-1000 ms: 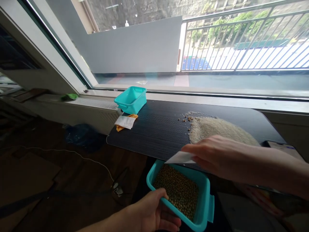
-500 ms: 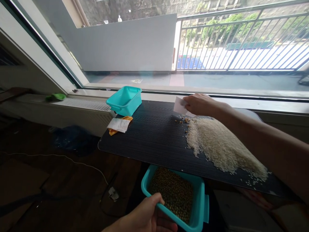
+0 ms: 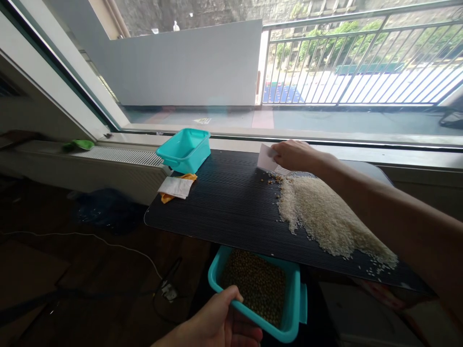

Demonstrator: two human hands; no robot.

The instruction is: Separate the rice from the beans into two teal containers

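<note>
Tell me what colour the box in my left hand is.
Turquoise; the box in your left hand shows best in the head view.

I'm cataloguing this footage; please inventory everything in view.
Table: one, black, centre
Rice: one pile, whitish, table's right
Loose beans: several, brownish, left of rice
Card: one, white, beyond loose beans
Bean tub: one, teal, below table's near edge
Second tub: one, teal, table's far left
Sheet: one, white, before second tub
Cloth: one, orange, under sheet
Radiator: one, pale, left of table
Item: one, green, on radiator
Plastic: one, bluish, floor
Cable: one, white, floor
Window: one, pale-framed, background
Railing: one, grey, outside
Left hand: one, gripping bean tub
Right hand: one, holding card
</note>
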